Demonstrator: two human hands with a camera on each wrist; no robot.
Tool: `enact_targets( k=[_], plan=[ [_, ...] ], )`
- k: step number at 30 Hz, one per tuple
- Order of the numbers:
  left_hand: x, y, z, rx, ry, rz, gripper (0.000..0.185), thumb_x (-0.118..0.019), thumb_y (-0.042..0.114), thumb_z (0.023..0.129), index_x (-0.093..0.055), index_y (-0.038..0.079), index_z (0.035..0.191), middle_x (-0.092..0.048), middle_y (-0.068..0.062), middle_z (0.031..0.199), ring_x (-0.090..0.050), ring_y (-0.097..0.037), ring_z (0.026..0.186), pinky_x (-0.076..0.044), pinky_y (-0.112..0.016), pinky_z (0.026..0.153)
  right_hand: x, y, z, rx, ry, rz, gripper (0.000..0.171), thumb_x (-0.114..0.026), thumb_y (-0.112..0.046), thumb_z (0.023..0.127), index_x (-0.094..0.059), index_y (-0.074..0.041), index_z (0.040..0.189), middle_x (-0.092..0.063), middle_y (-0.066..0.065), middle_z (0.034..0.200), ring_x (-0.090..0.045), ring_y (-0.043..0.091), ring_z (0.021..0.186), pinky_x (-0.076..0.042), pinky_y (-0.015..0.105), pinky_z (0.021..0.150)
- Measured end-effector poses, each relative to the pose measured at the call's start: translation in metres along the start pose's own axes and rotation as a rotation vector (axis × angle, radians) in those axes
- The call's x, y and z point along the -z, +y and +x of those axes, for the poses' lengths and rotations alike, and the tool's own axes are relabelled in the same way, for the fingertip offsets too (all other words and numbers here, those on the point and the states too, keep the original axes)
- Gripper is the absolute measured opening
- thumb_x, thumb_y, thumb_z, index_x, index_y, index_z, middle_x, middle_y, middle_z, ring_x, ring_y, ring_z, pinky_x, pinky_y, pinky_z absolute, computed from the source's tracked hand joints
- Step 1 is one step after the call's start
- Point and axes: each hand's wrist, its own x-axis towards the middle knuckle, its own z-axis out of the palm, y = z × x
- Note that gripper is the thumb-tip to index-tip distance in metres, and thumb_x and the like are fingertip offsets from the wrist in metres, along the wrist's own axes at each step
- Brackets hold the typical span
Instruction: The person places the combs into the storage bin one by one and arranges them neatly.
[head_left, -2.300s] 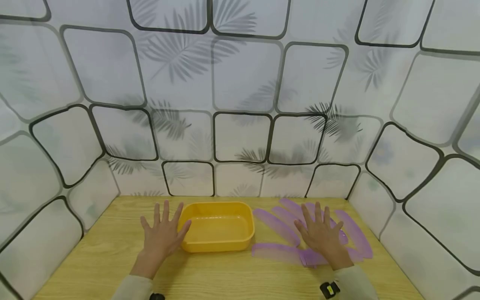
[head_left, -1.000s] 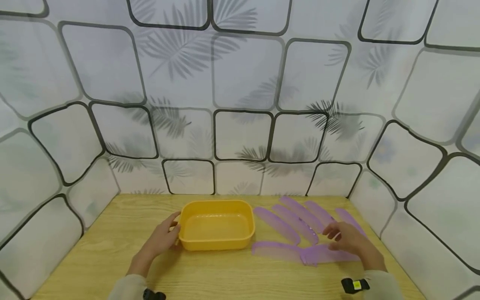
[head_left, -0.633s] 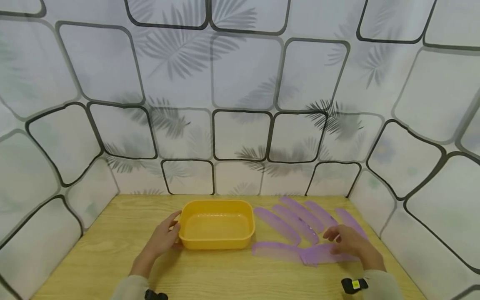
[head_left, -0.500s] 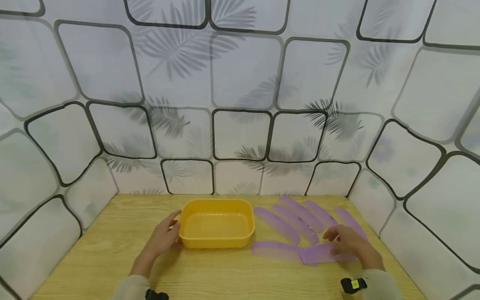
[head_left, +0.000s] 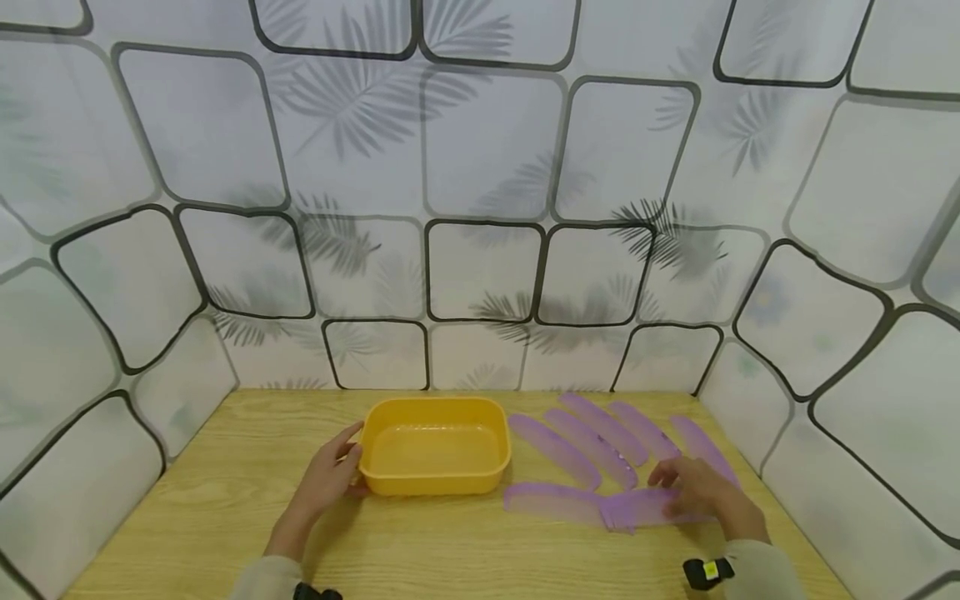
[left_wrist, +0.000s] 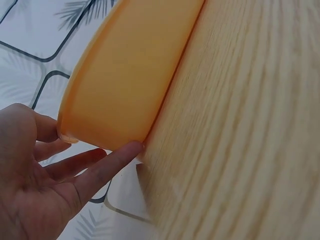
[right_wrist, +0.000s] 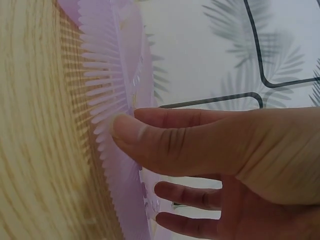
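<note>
A yellow plastic tub (head_left: pixel 435 482) stands empty on the wooden table (head_left: pixel 450 554). My left hand (head_left: pixel 347 467) rests against its left end, thumb near the rim and straight fingers low on the wall. In the left wrist view those fingers (left_wrist: pixel 107 165) touch the tub (left_wrist: pixel 125 75) at its base. Several purple combs lie to the right of the tub. My right hand (head_left: pixel 675 487) pinches the right end of the nearest purple comb (head_left: pixel 637 508). In the right wrist view the thumb presses on the teeth of this comb (right_wrist: pixel 112 75) and the other fingers (right_wrist: pixel 185 195) lie behind it.
A second comb (head_left: pixel 551 502) lies end to end with the held one. Several more combs (head_left: pixel 592 442) fan out behind. Patterned sheet walls (head_left: pixel 480 250) close off the back and both sides of the table.
Both hands lay flat with spread fingers 2.3 s ago. The left one has moved to the tub's end and the right has drawn back onto the nearest comb. Little has changed in the last half second.
</note>
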Motion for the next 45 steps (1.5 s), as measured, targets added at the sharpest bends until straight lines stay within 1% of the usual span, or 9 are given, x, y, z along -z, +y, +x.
enact_targets(
  k=[5,10,13,16,19,30,38,42,45],
  plan=[
    [-0.001,-0.003,0.000,-0.006,0.015,-0.034,0.050,-0.044,0.007,0.111,-0.034,0.001,0.159,-0.051,-0.038,0.141,-0.071,-0.034,0.099,-0.067,-0.042,0.068,-0.001,-0.002,-0.003,-0.040,0.006,-0.005,0.033,-0.087,-0.003,0.070,-0.073,-0.010,0.100,-0.071,0.012,0.101,-0.064,0.034,0.097,-0.053,0.057,0.088],
    [-0.001,-0.004,-0.001,-0.027,0.006,-0.044,0.051,-0.045,0.005,0.110,-0.034,-0.002,0.159,-0.050,-0.041,0.141,-0.069,-0.040,0.110,-0.067,-0.043,0.070,-0.002,-0.001,-0.003,-0.039,-0.010,0.016,0.032,-0.089,-0.007,0.071,-0.072,-0.012,0.097,-0.070,0.009,0.100,-0.062,0.028,0.094,-0.054,0.050,0.083],
    [-0.002,-0.004,-0.001,-0.026,0.011,-0.040,0.050,-0.046,0.005,0.110,-0.035,-0.002,0.158,-0.051,-0.041,0.141,-0.068,-0.042,0.113,-0.067,-0.043,0.070,-0.001,0.003,-0.003,0.002,-0.020,0.038,0.031,-0.089,-0.008,0.072,-0.072,-0.012,0.097,-0.068,0.006,0.096,-0.059,0.020,0.089,-0.052,0.040,0.077],
    [-0.002,-0.004,0.000,-0.035,0.016,-0.038,0.050,-0.046,0.005,0.109,-0.035,-0.003,0.158,-0.052,-0.041,0.139,-0.068,-0.041,0.111,-0.067,-0.043,0.070,-0.001,0.010,-0.003,0.086,-0.015,0.044,0.028,-0.088,-0.009,0.074,-0.072,-0.010,0.098,-0.063,0.002,0.088,-0.052,0.011,0.081,-0.045,0.028,0.070],
    [-0.002,-0.003,0.001,-0.040,0.017,-0.035,0.050,-0.045,0.005,0.110,-0.035,-0.003,0.158,-0.054,-0.040,0.138,-0.068,-0.039,0.110,-0.067,-0.043,0.070,-0.002,0.015,-0.004,0.146,-0.006,0.052,0.024,-0.086,-0.010,0.077,-0.073,-0.010,0.097,-0.060,-0.002,0.083,-0.047,0.004,0.077,-0.041,0.023,0.067],
    [-0.004,-0.002,0.000,-0.037,0.006,-0.036,0.050,-0.045,0.004,0.110,-0.034,-0.003,0.158,-0.053,-0.040,0.138,-0.069,-0.039,0.110,-0.067,-0.043,0.072,0.003,0.024,-0.005,0.218,-0.064,0.165,0.012,-0.076,-0.003,0.087,-0.071,-0.003,0.098,-0.075,0.010,0.096,-0.063,0.004,0.086,-0.052,0.023,0.072],
    [-0.002,-0.002,0.000,-0.041,-0.001,-0.039,0.051,-0.045,0.007,0.110,-0.034,-0.003,0.159,-0.052,-0.041,0.141,-0.068,-0.040,0.112,-0.067,-0.043,0.072,0.005,0.019,-0.008,0.246,-0.094,0.283,0.013,-0.066,0.003,0.093,-0.070,0.009,0.105,-0.072,0.011,0.080,-0.056,-0.003,0.072,-0.047,0.019,0.064],
    [-0.002,-0.003,0.000,-0.039,-0.003,-0.047,0.051,-0.044,0.007,0.110,-0.033,-0.002,0.159,-0.052,-0.040,0.141,-0.067,-0.042,0.113,-0.067,-0.043,0.072,0.005,0.019,-0.007,0.246,-0.096,0.280,0.015,-0.064,0.003,0.095,-0.070,0.010,0.107,-0.071,0.009,0.078,-0.053,-0.004,0.070,-0.046,0.019,0.063],
    [-0.002,-0.003,0.000,-0.039,-0.002,-0.042,0.051,-0.044,0.006,0.110,-0.033,-0.003,0.159,-0.052,-0.040,0.140,-0.067,-0.042,0.114,-0.067,-0.042,0.072,0.006,0.021,-0.007,0.235,-0.087,0.233,0.016,-0.065,0.000,0.096,-0.071,0.007,0.109,-0.070,0.007,0.083,-0.053,-0.003,0.074,-0.046,0.019,0.065]
  ],
)
